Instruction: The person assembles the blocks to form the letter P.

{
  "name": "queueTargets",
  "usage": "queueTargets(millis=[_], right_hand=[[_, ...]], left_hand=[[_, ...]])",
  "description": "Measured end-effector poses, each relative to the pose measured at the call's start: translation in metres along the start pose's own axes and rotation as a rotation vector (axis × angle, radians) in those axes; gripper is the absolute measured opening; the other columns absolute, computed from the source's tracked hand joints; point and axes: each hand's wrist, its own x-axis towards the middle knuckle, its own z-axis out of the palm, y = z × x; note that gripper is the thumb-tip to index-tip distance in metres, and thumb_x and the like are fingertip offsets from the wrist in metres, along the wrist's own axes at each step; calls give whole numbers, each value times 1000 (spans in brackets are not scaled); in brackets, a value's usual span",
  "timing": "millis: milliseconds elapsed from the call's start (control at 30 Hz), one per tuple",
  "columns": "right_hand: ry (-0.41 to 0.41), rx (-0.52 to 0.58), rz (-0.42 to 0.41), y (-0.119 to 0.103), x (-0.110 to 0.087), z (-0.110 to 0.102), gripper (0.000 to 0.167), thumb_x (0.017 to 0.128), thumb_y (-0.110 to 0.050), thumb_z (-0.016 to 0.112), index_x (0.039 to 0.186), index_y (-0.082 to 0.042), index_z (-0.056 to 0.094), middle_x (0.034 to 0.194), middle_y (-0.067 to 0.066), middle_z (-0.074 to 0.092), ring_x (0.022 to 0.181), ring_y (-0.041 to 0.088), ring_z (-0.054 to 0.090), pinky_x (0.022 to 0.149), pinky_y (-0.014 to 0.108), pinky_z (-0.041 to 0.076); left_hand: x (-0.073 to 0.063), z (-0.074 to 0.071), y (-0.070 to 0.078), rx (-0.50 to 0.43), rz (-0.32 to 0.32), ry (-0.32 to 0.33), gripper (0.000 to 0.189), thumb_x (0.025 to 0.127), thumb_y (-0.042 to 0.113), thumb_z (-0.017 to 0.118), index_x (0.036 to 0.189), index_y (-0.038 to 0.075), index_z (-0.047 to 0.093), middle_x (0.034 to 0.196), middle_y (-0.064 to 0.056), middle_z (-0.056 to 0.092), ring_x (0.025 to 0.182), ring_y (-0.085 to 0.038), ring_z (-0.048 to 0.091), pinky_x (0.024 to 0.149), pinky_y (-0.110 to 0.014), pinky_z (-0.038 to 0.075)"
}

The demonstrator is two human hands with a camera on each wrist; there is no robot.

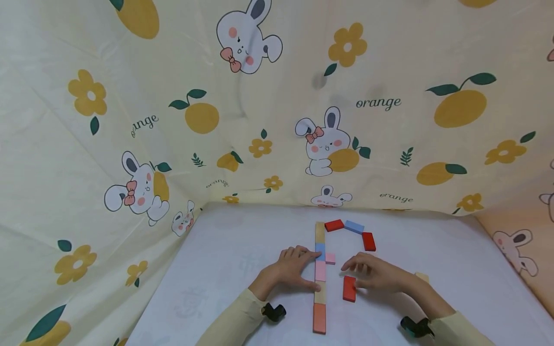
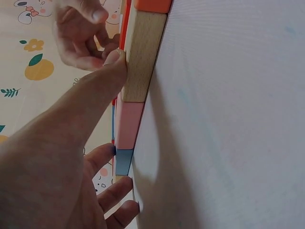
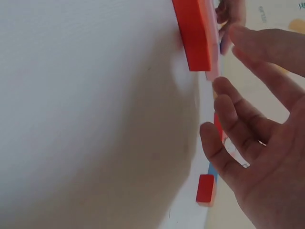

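Observation:
A straight column of wooden blocks runs down the table: a natural wood block (image 1: 320, 232), a blue one (image 1: 318, 248), a pink one (image 1: 320, 271), another natural wood block (image 1: 320, 297) and an orange-red block (image 1: 319, 318). My left hand (image 1: 296, 268) rests along its left side, thumb on the lower wood block and index finger at the blue one, fingers spread. Right of the column lies a loose red block (image 1: 349, 290). Beside it is my right hand (image 1: 381, 273), fingers loosely bent, thumb near the block's right edge; the right wrist view shows nothing in its grasp.
From the column's top, a red block (image 1: 334, 225), a blue block (image 1: 354, 227) and another red block (image 1: 369, 241) curve rightward. A small pink block (image 1: 330, 258) adjoins the column. Partly behind the right wrist lies a natural wood piece (image 1: 421, 277). Printed cloth hangs behind the white table (image 1: 225, 250).

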Motion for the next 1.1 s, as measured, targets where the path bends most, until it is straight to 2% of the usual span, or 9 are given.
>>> queueTargets(millis=[367, 833, 1100], right_hand=[[-70, 56, -39, 10, -6, 4, 47, 93, -13, 83, 137, -23, 71, 128, 1, 62, 114, 26, 53, 93, 28, 52], [-63, 15, -72, 12, -3, 8, 42, 94, -13, 81, 134, -25, 74, 126, 0, 59, 114, 19, 54, 92, 26, 51], [-36, 46, -26, 14, -5, 9, 40, 93, -11, 82, 129, -26, 75, 124, 0, 60, 113, 22, 54, 91, 25, 52]], left_hand=[[-2, 1, -1, -2, 11, 6, 98, 85, 78, 73, 168, 43, 33, 161, 1, 42, 140, -21, 40, 120, -51, 35], [-3, -1, 1, 7, 10, 6, 98, 86, 79, 73, 168, 42, 33, 161, 0, 41, 140, -22, 40, 120, -51, 34], [-3, 0, 2, 1, -1, 2, 98, 86, 78, 73, 168, 45, 32, 162, 1, 40, 142, -22, 39, 121, -51, 33]])
